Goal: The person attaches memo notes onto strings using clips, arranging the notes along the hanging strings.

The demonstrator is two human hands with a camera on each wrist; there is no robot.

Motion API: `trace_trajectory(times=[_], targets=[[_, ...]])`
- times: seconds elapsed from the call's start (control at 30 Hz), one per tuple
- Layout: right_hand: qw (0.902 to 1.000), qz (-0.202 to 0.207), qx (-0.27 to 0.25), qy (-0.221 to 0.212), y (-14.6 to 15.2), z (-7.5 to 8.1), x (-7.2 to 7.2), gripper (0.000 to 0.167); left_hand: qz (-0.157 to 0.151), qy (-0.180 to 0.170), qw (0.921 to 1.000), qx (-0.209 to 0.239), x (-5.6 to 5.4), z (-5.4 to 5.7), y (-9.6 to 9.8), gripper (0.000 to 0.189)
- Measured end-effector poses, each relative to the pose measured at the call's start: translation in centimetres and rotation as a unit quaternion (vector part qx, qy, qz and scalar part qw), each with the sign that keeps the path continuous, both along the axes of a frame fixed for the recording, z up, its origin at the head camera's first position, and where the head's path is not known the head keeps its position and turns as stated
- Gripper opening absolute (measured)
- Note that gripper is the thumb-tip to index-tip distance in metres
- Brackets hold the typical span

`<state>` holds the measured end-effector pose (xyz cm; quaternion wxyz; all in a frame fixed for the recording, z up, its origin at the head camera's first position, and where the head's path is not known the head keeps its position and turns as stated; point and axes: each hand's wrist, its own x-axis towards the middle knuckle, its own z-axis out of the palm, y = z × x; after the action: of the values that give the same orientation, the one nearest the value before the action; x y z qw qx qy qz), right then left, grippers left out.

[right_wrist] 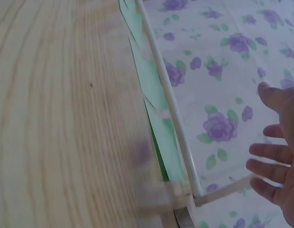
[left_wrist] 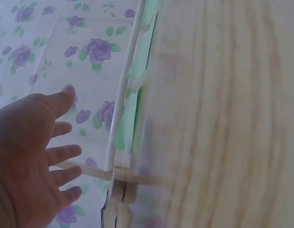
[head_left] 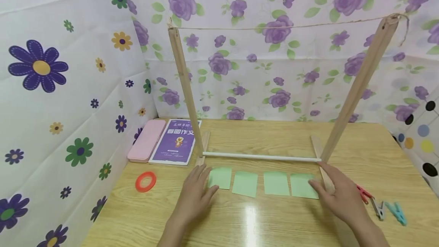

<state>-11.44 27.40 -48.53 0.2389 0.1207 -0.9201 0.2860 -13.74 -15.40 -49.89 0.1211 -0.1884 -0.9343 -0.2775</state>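
Head view: left hand, right hand, fingers extended; four green notes lie between. White rod runs beyond.

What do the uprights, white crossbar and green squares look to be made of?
Uprights: probably bare wood, judging by the matte tan surface. White crossbar: smooth, faintly shiny; perhaps plastic or coated metal. Green squares: matte, thin-edged sheets, likely paper.

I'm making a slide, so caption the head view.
Left hand and right hand flank four green paper squares before the white rod of a wooden frame, string above.
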Motion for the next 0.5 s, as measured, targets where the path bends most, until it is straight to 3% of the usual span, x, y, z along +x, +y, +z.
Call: trace_trajectory(times=[0.13,0.3,0.5], targets=[[0.998,-0.013,-0.026,0.057,1.2,-0.3,0.0,0.052,-0.006,0.0,0.9996,0.027,-0.9,-0.5,0.2,0.059],[0.9943,-0.027,-0.032,0.098,2.8,-0.7,0.0,0.042,-0.005,-0.04,0.9976,0.055,-1.8,-1.0,0.5,0.059],[0.9928,-0.041,-0.049,0.101,4.7,-1.1,0.1,0.039,-0.002,-0.072,0.9949,0.071,-2.7,-1.3,0.7,0.059]])
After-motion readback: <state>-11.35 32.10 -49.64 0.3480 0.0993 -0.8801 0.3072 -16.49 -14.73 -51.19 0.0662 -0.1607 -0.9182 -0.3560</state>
